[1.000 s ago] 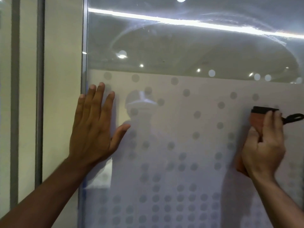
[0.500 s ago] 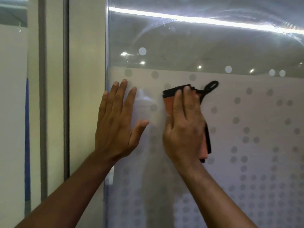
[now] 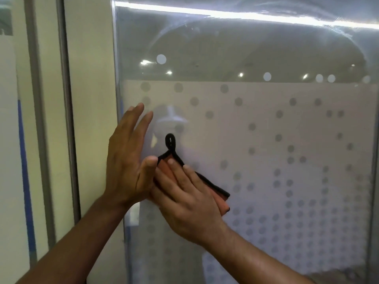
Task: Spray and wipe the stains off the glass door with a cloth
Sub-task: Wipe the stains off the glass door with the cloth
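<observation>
The glass door (image 3: 256,130) fills most of the view, frosted with grey dots below and clear with curved wipe streaks above. An orange cloth (image 3: 222,202) with black trim and a black hanging loop is pressed flat on the glass under my right hand (image 3: 188,201). My left hand (image 3: 128,160) is spread near the door's left edge, fingers apart and tilted; its thumb overlaps the cloth's corner. No spray bottle is in view.
The door's left edge (image 3: 118,119) meets a cream wall with grey vertical frame strips (image 3: 67,119). A blue stripe (image 3: 25,181) runs down the far left. A bright ceiling light reflects across the top of the glass.
My right hand has swept the cloth from the right of the glass to the left and then down, ending beside my left hand. My left hand has tilted off its flat press.
</observation>
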`<state>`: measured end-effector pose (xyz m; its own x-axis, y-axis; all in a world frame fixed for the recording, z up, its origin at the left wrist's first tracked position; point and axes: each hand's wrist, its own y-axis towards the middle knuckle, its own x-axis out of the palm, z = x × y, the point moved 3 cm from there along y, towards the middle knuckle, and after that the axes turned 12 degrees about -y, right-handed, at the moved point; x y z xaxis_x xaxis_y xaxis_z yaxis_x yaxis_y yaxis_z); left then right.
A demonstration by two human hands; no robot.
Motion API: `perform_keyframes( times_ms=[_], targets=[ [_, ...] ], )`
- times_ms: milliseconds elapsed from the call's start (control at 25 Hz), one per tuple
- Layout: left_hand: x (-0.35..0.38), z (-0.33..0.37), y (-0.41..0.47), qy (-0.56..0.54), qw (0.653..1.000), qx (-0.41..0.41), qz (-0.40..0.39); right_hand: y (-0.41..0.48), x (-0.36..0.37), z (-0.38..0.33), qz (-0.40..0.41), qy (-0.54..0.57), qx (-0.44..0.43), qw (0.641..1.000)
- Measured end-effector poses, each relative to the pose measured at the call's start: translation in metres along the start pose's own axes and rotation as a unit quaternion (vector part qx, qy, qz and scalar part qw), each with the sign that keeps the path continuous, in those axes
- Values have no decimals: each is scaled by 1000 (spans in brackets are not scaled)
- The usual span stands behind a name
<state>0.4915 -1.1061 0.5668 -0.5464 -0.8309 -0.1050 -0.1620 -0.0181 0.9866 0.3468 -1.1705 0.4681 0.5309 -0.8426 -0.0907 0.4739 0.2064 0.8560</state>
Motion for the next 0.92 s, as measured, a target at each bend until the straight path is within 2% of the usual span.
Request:
perform_keyframes(
  times_ms=[200,440,680,800,920],
  targets=[
    [41,34,-2,79,995,39,-42,-56,-12,46,3,-32,-17,999],
    [91,58,2,133,990,25,-43,-113,-34,148,26,-98,53,993],
    [116,57,-11,189,980,17,-51,-171,-64,278,21,-179,192,965],
    [120,53,-14,216,975,24,-49,-205,-79,345,9,-184,292,939],
    [122,52,-15,235,971,31,-34,-239,-84,385,22,-155,357,921]
  ],
)
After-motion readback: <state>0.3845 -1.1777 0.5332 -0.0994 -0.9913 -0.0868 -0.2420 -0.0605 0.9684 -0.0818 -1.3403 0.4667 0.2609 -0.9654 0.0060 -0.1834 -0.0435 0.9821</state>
